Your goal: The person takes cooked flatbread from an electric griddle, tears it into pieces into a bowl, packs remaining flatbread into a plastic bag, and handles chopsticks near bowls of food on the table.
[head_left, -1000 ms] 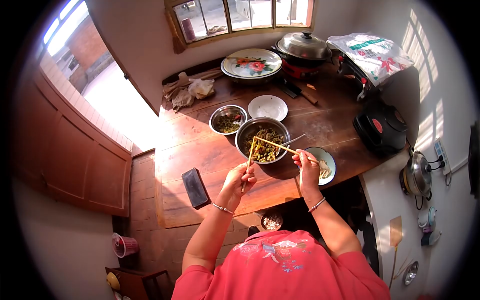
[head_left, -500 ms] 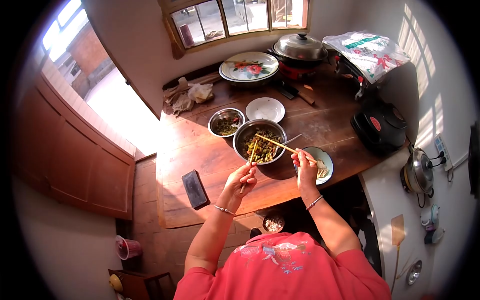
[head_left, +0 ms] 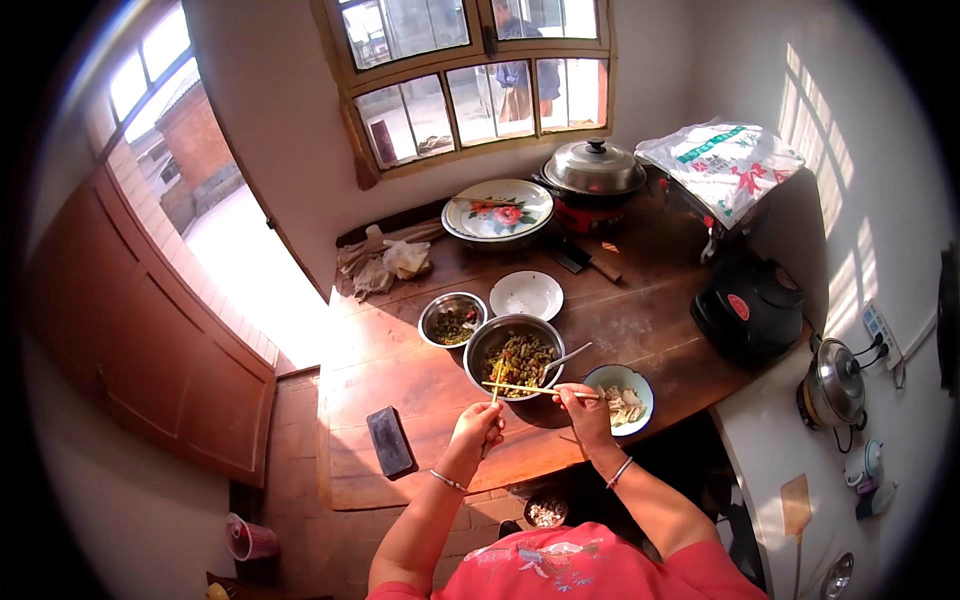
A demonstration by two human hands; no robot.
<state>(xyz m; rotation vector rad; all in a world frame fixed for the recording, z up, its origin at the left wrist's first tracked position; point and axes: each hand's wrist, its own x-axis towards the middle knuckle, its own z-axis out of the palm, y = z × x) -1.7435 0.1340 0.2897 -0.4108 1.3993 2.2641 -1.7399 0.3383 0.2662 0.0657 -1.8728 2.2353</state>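
My left hand (head_left: 476, 432) is closed around a chopstick (head_left: 498, 378) that points up over the near rim of a steel bowl (head_left: 470, 368). My right hand (head_left: 584, 414) grips a second chopstick (head_left: 530, 388), held almost level across the first one. The two sticks cross above the bowl's near side. Chopped green and brown food (head_left: 520, 355) fills the bowl, and a metal spoon handle (head_left: 572, 353) leans out to the right. Beside my right hand stands an enamel bowl (head_left: 646, 388) with pale pieces in it.
A smaller steel bowl (head_left: 424, 322) of food and a white bowl (head_left: 528, 296) stand behind. A phone (head_left: 390, 442) lies left on the wooden table (head_left: 350, 480). Farther back are a cleaver (head_left: 586, 260), a floral lid (head_left: 485, 215), a lidded pan (head_left: 597, 168) and a black appliance (head_left: 750, 312).
The view has tilted up. My right chopstick has drawn back from the food and now crosses the left one near the rim. A person now shows outside the window.
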